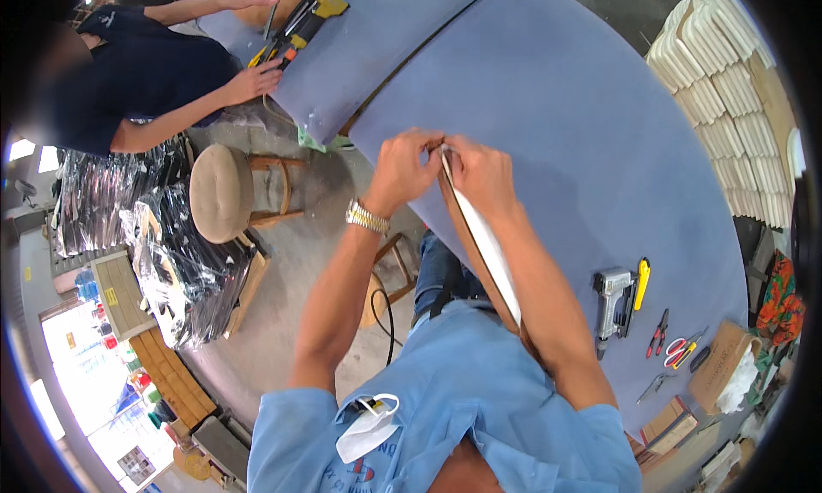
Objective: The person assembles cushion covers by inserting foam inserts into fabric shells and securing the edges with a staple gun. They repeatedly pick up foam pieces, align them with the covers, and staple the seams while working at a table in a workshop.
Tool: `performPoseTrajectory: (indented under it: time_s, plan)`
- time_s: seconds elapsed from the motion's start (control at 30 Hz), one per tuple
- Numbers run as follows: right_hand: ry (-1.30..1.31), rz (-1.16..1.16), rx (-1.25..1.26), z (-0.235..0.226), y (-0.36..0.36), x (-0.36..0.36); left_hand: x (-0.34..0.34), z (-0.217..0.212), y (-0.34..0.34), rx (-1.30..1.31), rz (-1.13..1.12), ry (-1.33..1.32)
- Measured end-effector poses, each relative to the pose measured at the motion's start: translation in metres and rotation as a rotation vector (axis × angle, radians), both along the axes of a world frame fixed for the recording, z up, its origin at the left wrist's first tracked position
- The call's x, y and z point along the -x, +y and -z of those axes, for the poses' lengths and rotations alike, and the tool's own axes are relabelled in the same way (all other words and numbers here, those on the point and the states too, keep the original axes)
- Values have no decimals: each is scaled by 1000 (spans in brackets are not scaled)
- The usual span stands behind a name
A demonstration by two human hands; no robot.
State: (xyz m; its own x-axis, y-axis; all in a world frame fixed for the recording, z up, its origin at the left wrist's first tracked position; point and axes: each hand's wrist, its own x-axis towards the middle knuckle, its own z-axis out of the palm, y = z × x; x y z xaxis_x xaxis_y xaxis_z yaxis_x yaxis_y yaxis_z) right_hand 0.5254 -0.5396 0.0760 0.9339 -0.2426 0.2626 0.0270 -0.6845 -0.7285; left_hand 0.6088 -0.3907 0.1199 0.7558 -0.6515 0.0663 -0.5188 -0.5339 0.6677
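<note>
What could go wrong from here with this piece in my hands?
The brown-and-white piece could slip, since the left hand and right hand hold it only near its far tip. The right forearm might knock the grey metal tool lying close by on the table.

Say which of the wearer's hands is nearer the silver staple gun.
Right. The right hand is ahead and left of the silver staple gun; the left hand is farther left, beside the right hand.

Workshop for sure, folks: a blue worktop (556, 151) with a silver staple gun (610, 292), pliers (658, 333) and scissors (676, 353), stacked white pieces (719, 91) off to the right, plastic-wrapped bundles (184, 266), plus a co-worker (171, 78) handling a yellow-and-black tool (324, 9)
</note>
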Motion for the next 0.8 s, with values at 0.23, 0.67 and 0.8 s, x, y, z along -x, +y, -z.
performPoseTrajectory:
  time_s: [0.23, 0.67, 0.8]
  plan:
    - [266, 2, -176, -37, -13, 20, -10, -13, -1, -141, 134, 14]
    - [331, 54, -76, -15, 25, 15, -30, -30, -7, -603, 312, -76]
    - [369, -5, -23, -12, 51, 14, -25, -3, 28, -625, 278, -58]
